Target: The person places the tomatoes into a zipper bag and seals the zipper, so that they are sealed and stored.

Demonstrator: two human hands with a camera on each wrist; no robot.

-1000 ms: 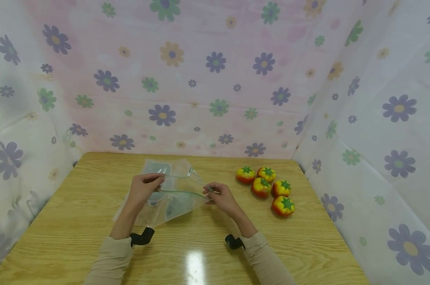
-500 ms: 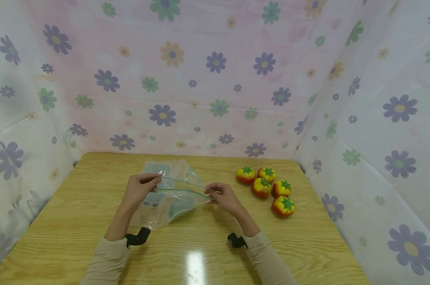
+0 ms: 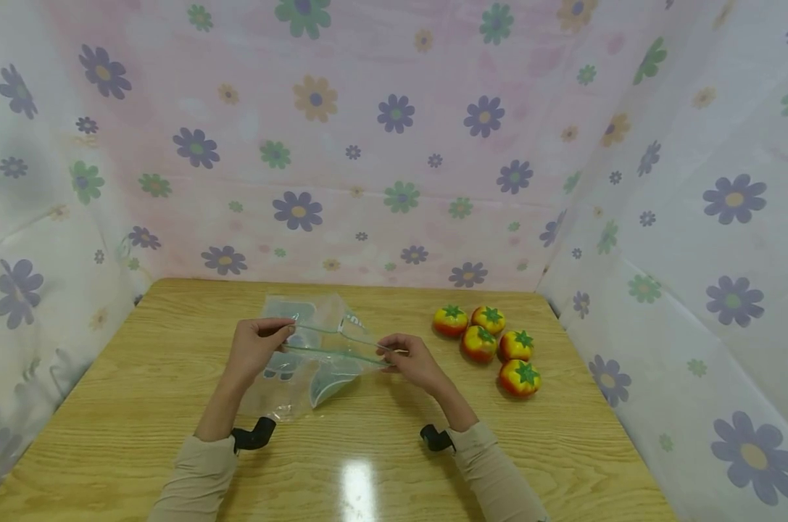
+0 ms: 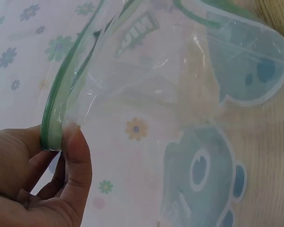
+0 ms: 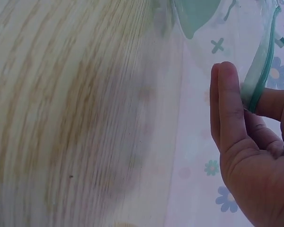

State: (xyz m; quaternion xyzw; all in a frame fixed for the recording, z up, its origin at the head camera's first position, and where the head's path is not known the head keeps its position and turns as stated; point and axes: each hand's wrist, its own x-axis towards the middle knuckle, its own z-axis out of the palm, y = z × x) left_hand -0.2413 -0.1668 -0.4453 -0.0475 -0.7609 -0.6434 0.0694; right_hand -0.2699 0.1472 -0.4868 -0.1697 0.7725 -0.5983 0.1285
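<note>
A clear plastic zip bag (image 3: 328, 377) with green zip strips and printed cartoon shapes is held up over the left-middle of the table. In the head view its mouth gapes between the two strips. My left hand (image 3: 253, 351) pinches the mouth's left end between thumb and fingers; the left wrist view shows the green zip strip (image 4: 54, 104) running up from that pinch. At the right end, my right hand (image 3: 413, 359) pinches the other corner, with the strip (image 5: 262, 71) between thumb and fingers in the right wrist view. Nothing is visible inside the bag.
Several red-and-yellow toy tomatoes (image 3: 478, 344) with green star tops sit grouped to the right of the right hand. The wooden table (image 3: 563, 449) meets a flowered cloth (image 3: 394, 145) at the back and sides.
My left hand has moved slightly left and my right hand slightly right, so the bag's mouth is stretched wider between them. Over the last half second little differs. The tomatoes have not moved.
</note>
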